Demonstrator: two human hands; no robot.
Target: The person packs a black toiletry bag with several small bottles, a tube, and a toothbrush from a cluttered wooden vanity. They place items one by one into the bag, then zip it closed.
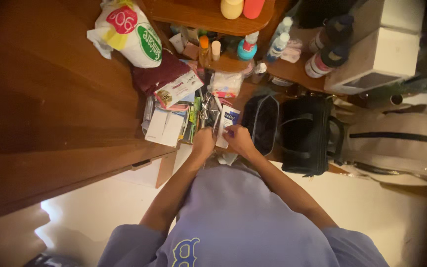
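A slim white tube with a blue label [227,123] — upright-ish, its long axis running away from the person — sits over the cluttered desk [75,163], gripped between left hand [203,143] and right hand [238,139].

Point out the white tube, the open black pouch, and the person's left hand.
white tube [228,123], head view, on its upper printed face.
open black pouch [263,123], head view, on its dark interior.
left hand [203,143], head view, on the back of the hand.
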